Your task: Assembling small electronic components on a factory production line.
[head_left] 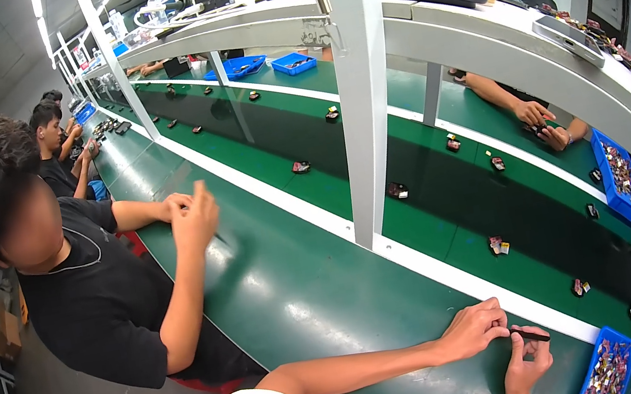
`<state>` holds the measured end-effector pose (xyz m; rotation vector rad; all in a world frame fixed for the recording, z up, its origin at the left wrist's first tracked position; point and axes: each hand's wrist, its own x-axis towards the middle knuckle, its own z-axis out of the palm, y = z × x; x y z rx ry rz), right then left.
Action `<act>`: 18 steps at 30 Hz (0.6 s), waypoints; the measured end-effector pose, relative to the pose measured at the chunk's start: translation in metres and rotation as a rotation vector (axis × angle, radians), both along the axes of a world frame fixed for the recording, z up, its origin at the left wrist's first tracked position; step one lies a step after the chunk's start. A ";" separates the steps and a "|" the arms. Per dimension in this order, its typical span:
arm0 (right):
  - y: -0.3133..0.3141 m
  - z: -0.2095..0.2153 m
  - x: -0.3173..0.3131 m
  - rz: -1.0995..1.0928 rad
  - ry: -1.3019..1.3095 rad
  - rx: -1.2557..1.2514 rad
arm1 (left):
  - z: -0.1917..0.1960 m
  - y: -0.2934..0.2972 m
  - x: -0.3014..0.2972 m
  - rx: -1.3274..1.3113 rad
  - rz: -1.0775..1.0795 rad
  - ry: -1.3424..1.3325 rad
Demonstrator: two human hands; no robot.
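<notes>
Over the near bench, my left hand [474, 329] reaches in from the lower edge, its fingers pinched at the left end of a slim black bar-shaped piece [531, 334]. My right hand [527, 366] is closed on the same piece from below, with the thumb up against it. The far end of the piece sticks out to the right past my fingers. Its exact kind is too small to make out. Both hands are close together, near the white rail [465, 276] along the belt.
Blue bins [611, 339] of small mixed parts stand right of my hands. Small dark parts with coloured bits [499, 246] lie along the green conveyor [440, 234]. A white post [362, 104] rises beyond. A co-worker in black [100, 269] sits left; another person's hands [543, 123] work across.
</notes>
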<state>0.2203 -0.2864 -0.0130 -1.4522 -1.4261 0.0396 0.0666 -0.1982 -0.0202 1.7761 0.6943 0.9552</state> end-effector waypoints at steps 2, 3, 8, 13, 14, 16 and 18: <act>0.000 -0.001 0.000 -0.003 0.027 -0.032 | 0.001 0.000 -0.002 0.007 0.005 0.007; 0.000 -0.005 0.001 0.014 0.059 -0.046 | 0.001 0.000 -0.003 0.016 0.010 0.017; -0.002 -0.006 -0.004 -0.011 0.235 -0.116 | -0.013 0.001 0.001 0.135 0.020 -0.030; -0.001 -0.012 0.004 0.043 0.333 -0.087 | -0.010 0.000 0.005 0.157 -0.005 -0.007; -0.002 -0.012 0.005 0.023 0.338 -0.065 | -0.009 -0.001 0.006 0.154 -0.003 -0.005; -0.002 -0.010 0.002 0.035 0.338 -0.090 | -0.008 -0.001 0.003 0.140 -0.013 0.012; -0.002 -0.008 0.002 0.041 0.338 -0.112 | -0.011 0.001 -0.001 0.155 0.007 0.021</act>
